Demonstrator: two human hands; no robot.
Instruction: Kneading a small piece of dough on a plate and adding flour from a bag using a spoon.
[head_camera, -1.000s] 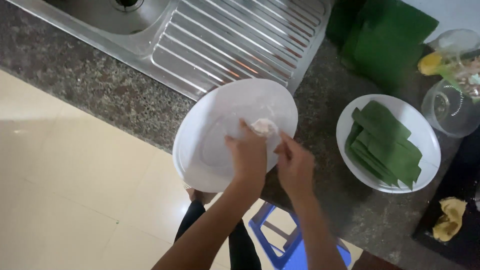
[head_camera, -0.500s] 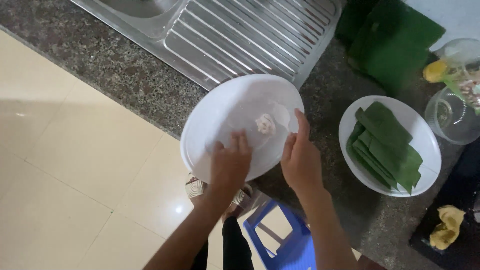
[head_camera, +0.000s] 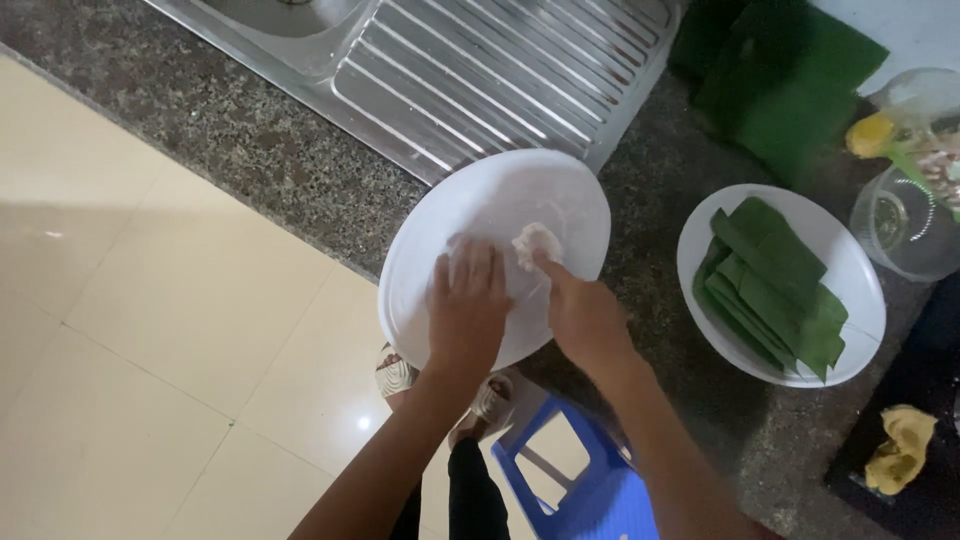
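Note:
A large white plate (head_camera: 560, 195) lies on the dark granite counter (head_camera: 660, 190), overhanging its front edge. On the plate sits a thin translucent sheet with a small pale lump of filling (head_camera: 535, 240). My left hand (head_camera: 468, 310) rests flat on the sheet, fingers spread. My right hand (head_camera: 580, 315) reaches in from the right, its fingertips pinching the sheet's edge beside the lump.
A second white plate (head_camera: 860, 300) of folded green leaves (head_camera: 770, 280) stands to the right. Loose banana leaves (head_camera: 790, 80) lie behind it. A steel sink drainer (head_camera: 500, 60) is at the back, a glass bowl (head_camera: 905, 225) far right, a blue stool (head_camera: 580, 480) below.
Both hands slid down toward the plate's near side, then back up. My left hand now lies flat on the sheet and my right fingertips are at the lump.

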